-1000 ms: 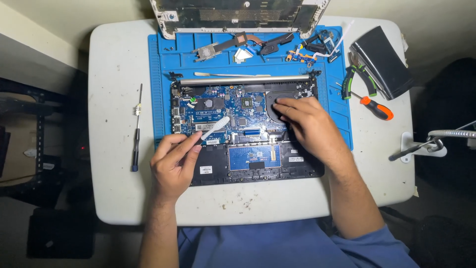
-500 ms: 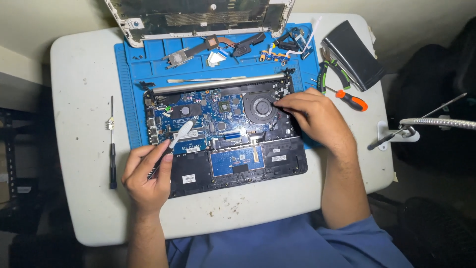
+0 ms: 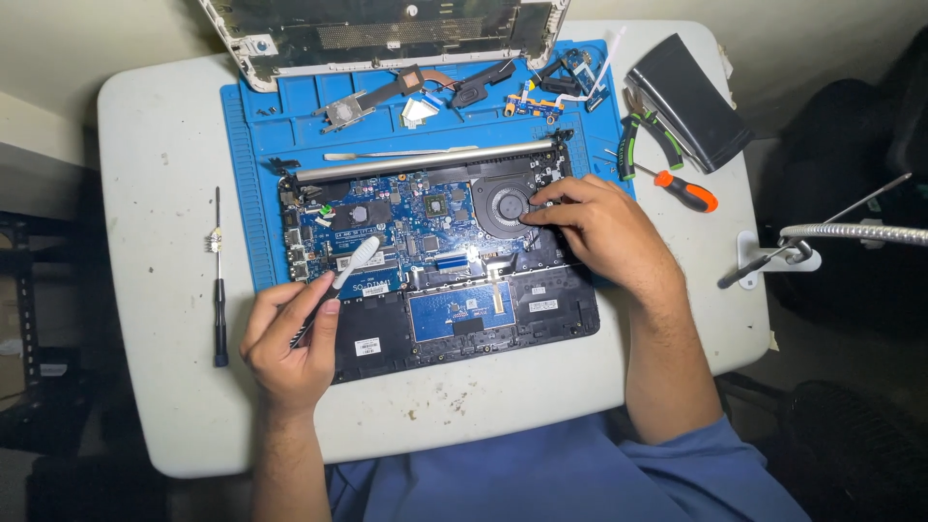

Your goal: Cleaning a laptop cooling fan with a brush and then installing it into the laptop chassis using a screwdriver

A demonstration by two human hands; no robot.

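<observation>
An opened laptop base [image 3: 440, 319] lies on a blue work mat [image 3: 253, 184], its blue circuit board [image 3: 387, 224] and round black fan [image 3: 507, 204] bare. My left hand [image 3: 290, 340] grips a toothbrush [image 3: 340, 278] whose white head rests over the lower left part of the board. My right hand [image 3: 601, 232] lies flat on the laptop's right side, fingertips touching the fan's edge.
Along the mat's far edge are a detached white laptop cover [image 3: 387, 29], a heat pipe [image 3: 372, 97] and small parts. A thin screwdriver [image 3: 218, 280] lies left of the mat. Pliers [image 3: 646, 130], an orange-handled screwdriver [image 3: 682, 189] and a black block [image 3: 688, 97] are at the right.
My left hand with the toothbrush has drawn back toward the laptop's lower left. My right hand has shifted right, uncovering the fan. The view has moved too.
</observation>
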